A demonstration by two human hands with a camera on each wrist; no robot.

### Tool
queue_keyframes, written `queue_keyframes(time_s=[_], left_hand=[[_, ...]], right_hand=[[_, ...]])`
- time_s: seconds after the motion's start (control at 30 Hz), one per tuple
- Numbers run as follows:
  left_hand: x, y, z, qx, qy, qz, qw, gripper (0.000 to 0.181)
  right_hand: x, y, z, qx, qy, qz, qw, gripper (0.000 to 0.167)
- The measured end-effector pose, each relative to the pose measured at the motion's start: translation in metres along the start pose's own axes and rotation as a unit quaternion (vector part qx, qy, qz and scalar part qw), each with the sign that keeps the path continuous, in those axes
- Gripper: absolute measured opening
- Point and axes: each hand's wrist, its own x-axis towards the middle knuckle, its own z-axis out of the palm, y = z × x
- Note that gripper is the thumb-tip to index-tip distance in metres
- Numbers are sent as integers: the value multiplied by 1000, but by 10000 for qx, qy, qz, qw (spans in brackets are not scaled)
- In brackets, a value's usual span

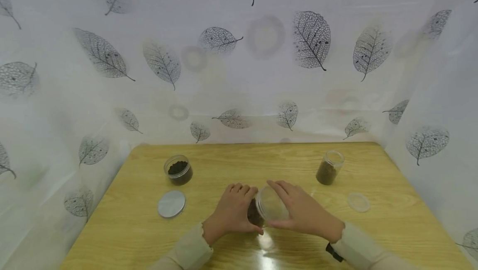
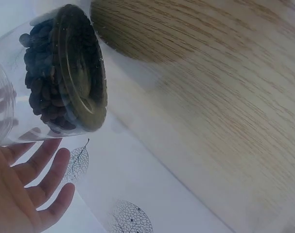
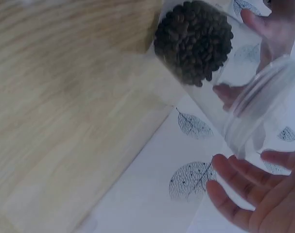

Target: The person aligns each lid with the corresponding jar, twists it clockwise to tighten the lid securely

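A clear jar (image 1: pixel 255 213) partly filled with dark coffee-like beans (image 3: pixel 193 41) is between both hands, tilted over the table. My left hand (image 1: pixel 232 211) holds its body, fingers on the far side and thumb on the near side. At the jar's mouth, my right hand (image 1: pixel 304 212) grips the rim of a translucent lid (image 1: pixel 273 204) between thumb and fingers. In the left wrist view the jar's base (image 2: pixel 84 73) faces the camera. The right wrist view shows the ridged rim (image 3: pixel 249 107) beside the right fingers (image 3: pixel 234 177).
At the left stands a short open jar (image 1: pixel 181 176) of dark granules, with a silver lid (image 1: pixel 171 204) nearer. An open taller jar (image 1: pixel 327 172) with brown contents stands at the right; a clear lid (image 1: pixel 358 202) lies nearby. A leaf-patterned curtain (image 1: pixel 239 91) surrounds the wooden table (image 1: pixel 246 158).
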Motion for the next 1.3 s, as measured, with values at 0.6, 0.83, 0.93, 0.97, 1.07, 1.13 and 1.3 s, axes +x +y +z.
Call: queue_keyframes(time_s=[0.6, 0.83, 0.93, 0.97, 1.07, 1.13, 1.3], left_hand=[[1, 2, 0, 56, 86, 150, 9998, 96], [1, 2, 1, 152, 290, 196, 9993, 96], [1, 2, 2, 185, 327, 205, 9991, 97], [1, 2, 2, 200, 330, 208, 9990, 97], [0, 2, 2, 245, 333, 221, 9989, 96], [0, 2, 3, 273, 351, 231, 9987, 95], [0, 2, 2, 205, 428, 231, 9986, 95]], right_hand=[[3, 25, -16, -315, -346, -1687, 9846, 106], [2, 28, -15, -383, -365, -1809, 9821, 105], [2, 28, -16, -359, -382, -1787, 9825, 104], [2, 27, -16, -342, -386, -1770, 9829, 103], [1, 25, -17, -269, -401, -1665, 9849, 101], [0, 24, -16, -203, -417, -1543, 9869, 100], [-3, 21, -13, -115, -458, -1199, 9917, 99]])
